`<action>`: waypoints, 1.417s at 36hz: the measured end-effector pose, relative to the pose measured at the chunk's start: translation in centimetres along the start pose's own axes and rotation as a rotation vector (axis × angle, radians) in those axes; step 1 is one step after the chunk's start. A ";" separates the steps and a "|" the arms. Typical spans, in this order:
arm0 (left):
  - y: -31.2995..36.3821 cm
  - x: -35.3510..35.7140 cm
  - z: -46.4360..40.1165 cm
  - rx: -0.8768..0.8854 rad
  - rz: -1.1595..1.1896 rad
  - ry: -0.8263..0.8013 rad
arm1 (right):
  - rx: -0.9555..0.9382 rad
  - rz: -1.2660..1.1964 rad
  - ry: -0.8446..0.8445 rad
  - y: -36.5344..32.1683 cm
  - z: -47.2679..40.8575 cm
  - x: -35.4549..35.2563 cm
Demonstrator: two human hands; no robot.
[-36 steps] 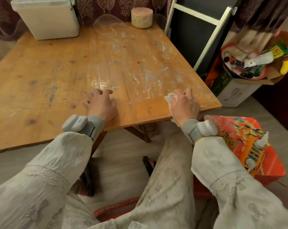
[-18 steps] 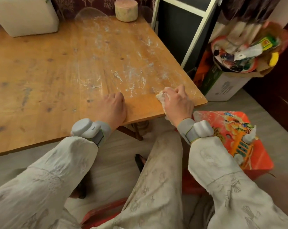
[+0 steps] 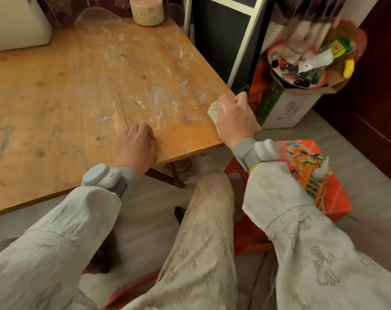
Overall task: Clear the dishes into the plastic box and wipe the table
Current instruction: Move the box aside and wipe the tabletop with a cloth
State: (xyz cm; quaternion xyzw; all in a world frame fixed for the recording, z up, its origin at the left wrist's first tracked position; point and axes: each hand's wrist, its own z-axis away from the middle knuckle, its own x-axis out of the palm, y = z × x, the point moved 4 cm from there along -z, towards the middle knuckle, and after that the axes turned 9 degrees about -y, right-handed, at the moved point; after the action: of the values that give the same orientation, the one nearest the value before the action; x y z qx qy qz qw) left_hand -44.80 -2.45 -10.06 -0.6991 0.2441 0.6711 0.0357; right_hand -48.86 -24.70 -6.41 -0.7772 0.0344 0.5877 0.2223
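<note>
While we look down from the head view, the biggest thing before us is the wooden surface [image 3: 62, 90], its boards streaked with whitish smears toward the right edge and near corner. At its far left corner stands the plastic box [image 3: 13, 23], pale and only partly in view, so we cannot see what lies in it. A stool [image 3: 329, 191] with a bright red and orange printed top sits on the floor just right of the near corner, beside our right knee. Farther back on the floor a cardboard box [image 3: 286, 108] carries a round tray heaped with small odds and ends. At the far edge of the surface, well apart from the hands, rests a short round block [image 3: 148, 10].

Our left hand [image 3: 135, 146] lies palm down near the front edge, fingers loosely bent and resting on the wood, holding nothing. Our right hand [image 3: 235, 117] is at the near right corner, fingers curled round a crumpled pale cloth [image 3: 214, 111] and pressing it onto the wood at the edge; part of the cloth shows at the thumb side of the hand. Each wrist wears a grey band with a pale grey pod on it.
</note>
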 end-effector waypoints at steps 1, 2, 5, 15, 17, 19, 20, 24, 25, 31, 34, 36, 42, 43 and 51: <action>0.0 0.0 0.0 -0.002 -0.003 0.000 | -0.015 -0.004 -0.056 -0.1 0.1 0.7; 0.0 0.0 0.0 -0.004 -0.005 -0.003 | -0.017 -0.008 -0.101 0.1 0.3 1.3; 0.1 0.0 0.0 -0.003 -0.005 -0.003 | 0.002 0.011 -0.114 1.4 0.4 1.7; 0.2 -0.1 0.0 -0.012 -0.001 -0.006 | 0.301 0.030 -0.013 7.2 -1.5 -0.8; 0.2 -0.1 0.0 -0.013 0.005 -0.008 | 0.310 0.035 0.031 7.0 -1.2 -1.2; 0.1 -0.2 -0.1 -0.023 0.015 -0.014 | 0.272 0.028 0.066 6.2 -0.9 -1.4; 0.1 -0.3 0.0 -0.021 0.027 -0.015 | 0.249 0.021 0.080 5.7 -0.6 -1.6; -0.2 -0.6 -0.1 -0.024 0.169 -0.037 | 0.162 -0.030 0.049 2.5 0.3 -1.7; -0.4 -0.7 -0.1 -0.030 0.210 -0.036 | 0.121 -0.045 0.011 1.3 0.5 -1.4; -3.2 -2.7 1.1 -0.107 0.280 0.086 | -0.252 -0.119 -0.233 -7.8 4.4 2.0; -5.8 -3.9 1.7 -0.160 0.234 0.146 | -0.401 -0.088 -0.265 -12.1 6.6 3.5; -7.4 -4.5 1.9 -0.203 0.212 0.166 | -0.479 -0.092 -0.288 -14.1 7.6 4.2; -14.2 -5.5 2.4 -0.480 0.139 0.065 | -0.629 -0.076 -0.360 -19.6 8.2 5.7; -14.9 -5.4 2.5 -0.490 0.175 0.071 | -0.624 -0.075 -0.362 -20.2 7.9 6.0; -15.8 -5.3 1.5 -0.508 0.284 0.092 | -0.563 -0.034 -0.343 -24.1 5.4 8.3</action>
State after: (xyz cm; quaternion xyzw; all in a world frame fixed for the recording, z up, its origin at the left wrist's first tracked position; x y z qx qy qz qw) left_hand -39.96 13.55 -9.57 -0.6741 0.1653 0.6766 -0.2458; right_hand -43.54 0.73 -7.87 -0.6984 -0.1804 0.6925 0.0112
